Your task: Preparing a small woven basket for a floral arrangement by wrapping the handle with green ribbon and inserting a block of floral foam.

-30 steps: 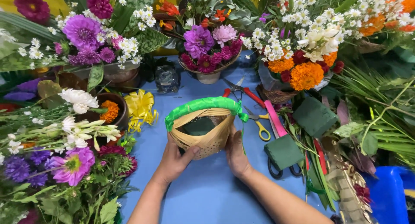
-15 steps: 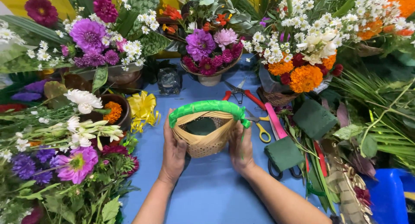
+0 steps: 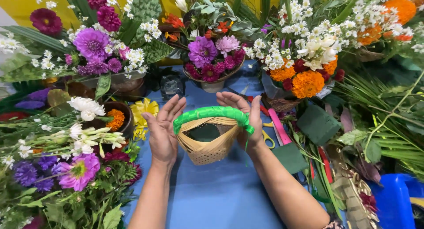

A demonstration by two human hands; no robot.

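A small woven basket with a green ribbon-wrapped handle stands on the blue table. Dark green floral foam sits inside it. My left hand is open beside the basket's left side, palm facing it, fingers spread upward. My right hand is open on the right side, fingers curved over the handle's right end, its palm close to or touching the basket.
Flower arrangements ring the table: purple and white blooms at left, a bowl of pink flowers behind, orange marigolds at right. Yellow-handled scissors, green foam blocks, a yellow bow and a blue container lie nearby.
Both hands have loosened from gripping the basket's sides and opened, fingers now raised and spread beside it. The basket stays in place.
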